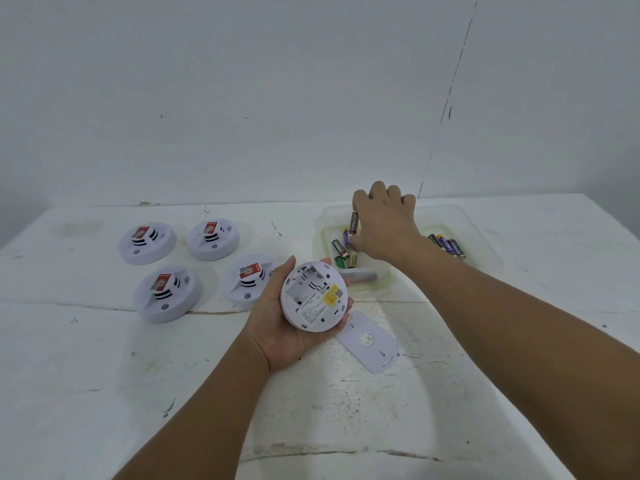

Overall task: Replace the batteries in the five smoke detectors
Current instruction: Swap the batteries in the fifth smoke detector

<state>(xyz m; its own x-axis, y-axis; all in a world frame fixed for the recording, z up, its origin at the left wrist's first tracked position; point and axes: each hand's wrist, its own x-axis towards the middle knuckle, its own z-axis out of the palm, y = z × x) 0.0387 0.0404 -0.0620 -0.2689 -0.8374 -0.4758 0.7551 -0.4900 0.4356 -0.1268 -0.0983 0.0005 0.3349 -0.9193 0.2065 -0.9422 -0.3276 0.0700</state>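
**Open detector in one hand, battery in the other**

The left hand (277, 327) lies palm up over the white worktop (104, 375), its fingers curled around the rim of a round white smoke detector (313, 296). The detector is turned back side up, tilted a little toward the person, and its battery bay shows as an empty recess beside a yellow sticker and some small print.

Taking that detector as the mark: just below and to the right of it, flat on the worktop, lies a white mounting plate (369, 342) with a hole at its middle. To the left of the detector sit four more detectors (147, 242), face up in two rows of two, each with a red and white label on its raised centre; the nearest of them is partly hidden behind the left thumb.

Beyond and to the right of the detector stands a clear plastic tray (460, 220) with loose batteries (341, 249) lying in its left part and a smaller bunch (450, 247) in its right part. The right hand (386, 223) reaches over the tray's left part, fingers closed down on one dark battery (354, 221) held nearly upright above the others. A pale, tube-like thing at the tray's near edge is too blurred to name.
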